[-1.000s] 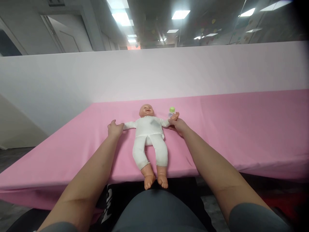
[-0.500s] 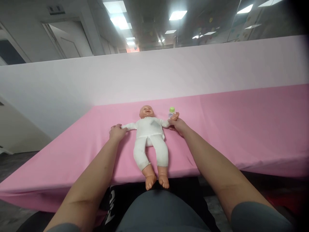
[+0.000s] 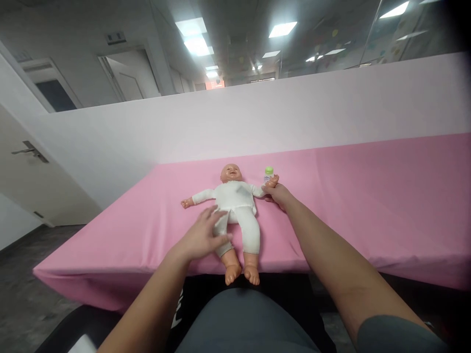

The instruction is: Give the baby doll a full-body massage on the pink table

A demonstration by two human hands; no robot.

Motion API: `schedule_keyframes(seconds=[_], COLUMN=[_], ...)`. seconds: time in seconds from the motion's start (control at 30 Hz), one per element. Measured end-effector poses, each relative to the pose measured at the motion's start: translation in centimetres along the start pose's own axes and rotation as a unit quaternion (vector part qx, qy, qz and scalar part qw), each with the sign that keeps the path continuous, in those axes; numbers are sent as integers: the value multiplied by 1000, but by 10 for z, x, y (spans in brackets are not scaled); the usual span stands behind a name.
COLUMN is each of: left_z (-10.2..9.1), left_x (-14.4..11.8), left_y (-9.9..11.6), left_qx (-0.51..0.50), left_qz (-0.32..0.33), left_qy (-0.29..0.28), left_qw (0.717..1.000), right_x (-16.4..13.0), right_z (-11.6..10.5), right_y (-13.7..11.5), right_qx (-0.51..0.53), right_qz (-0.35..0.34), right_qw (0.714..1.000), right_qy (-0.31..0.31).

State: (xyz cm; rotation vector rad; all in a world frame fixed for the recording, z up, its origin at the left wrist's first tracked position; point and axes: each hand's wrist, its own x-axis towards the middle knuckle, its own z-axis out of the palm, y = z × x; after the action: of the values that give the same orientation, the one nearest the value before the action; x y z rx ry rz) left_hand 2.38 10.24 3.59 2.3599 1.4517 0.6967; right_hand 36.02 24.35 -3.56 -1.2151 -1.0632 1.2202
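Observation:
A baby doll [image 3: 235, 198] with a white cloth body lies on its back, its feet at the near edge of a pink-covered table [image 3: 342, 196]. My right hand [image 3: 277, 194] is closed around the doll's forearm on the right, just below its small hand. Over the doll's leg on the left hovers my left hand [image 3: 206, 233], fingers spread and holding nothing; whether it touches the leg I cannot tell. Just behind my right hand stands a small bottle [image 3: 269, 172] with a green cap, its lower part partly hidden by the doll's hand.
Behind the table runs a white low wall [image 3: 279, 117] with glass above it that shows ceiling lights. A door [image 3: 40, 176] with a metal handle is at the left. My body is close against the table's near edge.
My left hand has let go of the doll's arm on the left and moved right and nearer, over the leg. My right hand keeps its hold. The view has shifted slightly left.

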Motion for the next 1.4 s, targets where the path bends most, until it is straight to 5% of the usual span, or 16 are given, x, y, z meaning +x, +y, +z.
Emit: schedule_keyframes(seconds=[0.13,0.43,0.6,0.8,0.97,1.1,1.23,1.4], left_z=[12,31,38,20,11,10,8,9], left_x=[-51,-73,-78,-77,-66,-48,-16,32], left_y=[31,46,59,69,55,40,26,6], left_qx=[43,48,56,51,36,12,43,66], left_qz=[23,52,60,87,76,74,82,45], left_qy=[-130,-178,-154,-123,16,108,181,174], left_qw=[990,982,985,987,996,991,979,982], right_x=[-1,0,0,-1,-6,-16,-30,-34], right_z=[0,1,1,2,2,16,46,71], right_y=[0,-1,-2,-2,-4,-11,-17,-11], right_qx=[-1,1,1,-4,-69,-182,-257,-440], right_qz=[-5,-7,1,3,-54,-184,-305,-391], right_qw=[1000,1000,1000,1000,995,960,914,808], right_qy=[-4,6,19,15,39,103,77,32])
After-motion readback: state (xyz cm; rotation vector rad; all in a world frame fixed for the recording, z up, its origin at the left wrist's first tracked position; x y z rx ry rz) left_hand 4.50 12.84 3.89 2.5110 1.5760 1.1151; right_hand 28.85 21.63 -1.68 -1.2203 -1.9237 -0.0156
